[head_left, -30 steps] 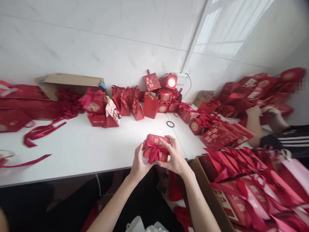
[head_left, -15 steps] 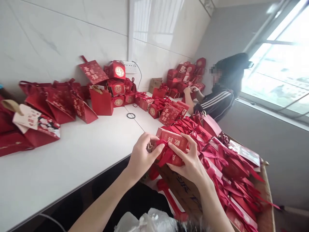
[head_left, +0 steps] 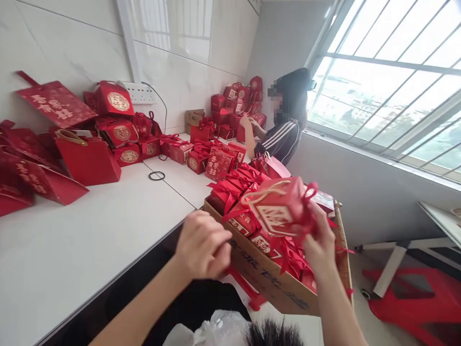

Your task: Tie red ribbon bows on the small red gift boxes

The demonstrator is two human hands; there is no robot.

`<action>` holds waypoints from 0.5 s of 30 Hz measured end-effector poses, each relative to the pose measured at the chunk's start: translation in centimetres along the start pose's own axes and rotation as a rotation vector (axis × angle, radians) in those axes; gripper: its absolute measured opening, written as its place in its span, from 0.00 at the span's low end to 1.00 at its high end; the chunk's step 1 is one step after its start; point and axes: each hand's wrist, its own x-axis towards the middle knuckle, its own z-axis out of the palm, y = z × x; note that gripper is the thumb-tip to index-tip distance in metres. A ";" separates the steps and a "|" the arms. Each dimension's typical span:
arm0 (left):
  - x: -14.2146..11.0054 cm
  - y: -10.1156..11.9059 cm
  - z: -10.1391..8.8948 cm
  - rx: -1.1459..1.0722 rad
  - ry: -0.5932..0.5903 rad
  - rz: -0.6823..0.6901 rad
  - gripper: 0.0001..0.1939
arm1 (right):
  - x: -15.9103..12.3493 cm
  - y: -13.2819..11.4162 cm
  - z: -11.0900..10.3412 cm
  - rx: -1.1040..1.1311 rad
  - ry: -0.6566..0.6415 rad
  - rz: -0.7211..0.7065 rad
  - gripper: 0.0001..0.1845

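My right hand [head_left: 321, 236] grips a red gift box [head_left: 279, 206] by its ribbon end, holding it tilted above the carton. A cream label with a red character and a loop of twine show on the box, slightly blurred. My left hand [head_left: 205, 244] hovers by the table's edge, its fingers curled in, with nothing visible in them. Below the held box, the cardboard carton [head_left: 266, 276] is filled with red gift boxes [head_left: 239, 211] tied with ribbons. It has blue handwriting on its side.
On the white table [head_left: 118, 230] lies a black ring [head_left: 157, 176]. Red bags [head_left: 88, 156] and stacked boxes line the wall near a power strip [head_left: 139, 92]. A co-worker [head_left: 283, 129] handles something red at the far end. A red stool [head_left: 406, 298] stands at right.
The view has turned right. My left hand has let go of the gift box and its ribbon. My right hand has carried the box rightward over the carton and turned it.
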 end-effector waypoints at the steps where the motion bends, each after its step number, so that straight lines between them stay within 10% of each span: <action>1: -0.6 -1.8 0.0 0.042 -0.053 -0.084 0.06 | 0.3 0.7 -1.5 0.089 0.029 0.134 0.26; 8: -7.0 -15.4 -1.1 0.262 -0.284 -0.760 0.08 | -0.9 4.2 -7.9 0.502 0.094 0.664 0.24; 15: -9.2 -17.3 -3.6 0.279 -0.198 -1.208 0.09 | -2.1 5.0 -10.4 0.295 0.182 0.658 0.29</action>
